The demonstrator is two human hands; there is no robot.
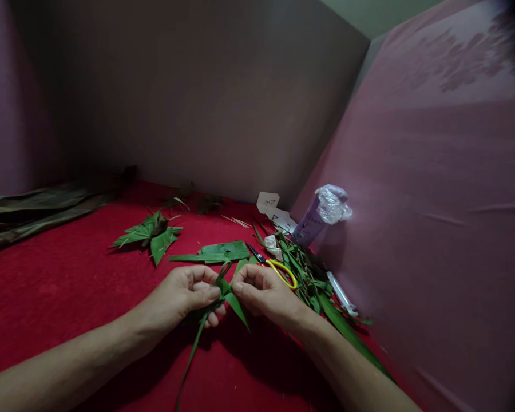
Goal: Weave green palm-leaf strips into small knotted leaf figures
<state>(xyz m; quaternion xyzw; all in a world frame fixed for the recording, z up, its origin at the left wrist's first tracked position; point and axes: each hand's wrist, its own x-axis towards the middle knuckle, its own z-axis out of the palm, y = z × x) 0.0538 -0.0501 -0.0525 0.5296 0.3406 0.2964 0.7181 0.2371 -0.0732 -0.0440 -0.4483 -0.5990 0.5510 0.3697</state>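
Note:
Between my two hands is a folded piece of green leaf strips, with a small loop at its top and a long thin strip trailing down toward me. My left hand is closed on it, thumb on top and fingers underneath. The fingertips of my right hand pinch its right side, where a pointed end hangs down. Just beyond my right hand lies a pair of scissors with yellow handles and dark blades. Cut flat leaf pieces rest right behind my hands.
A red cloth covers the surface. Leaf scraps pile up at right, beside a white-and-clear cutter-like object. Behind stand a purple box topped with crumpled plastic and white cards. Star-shaped leaves and long dried leaves lie left.

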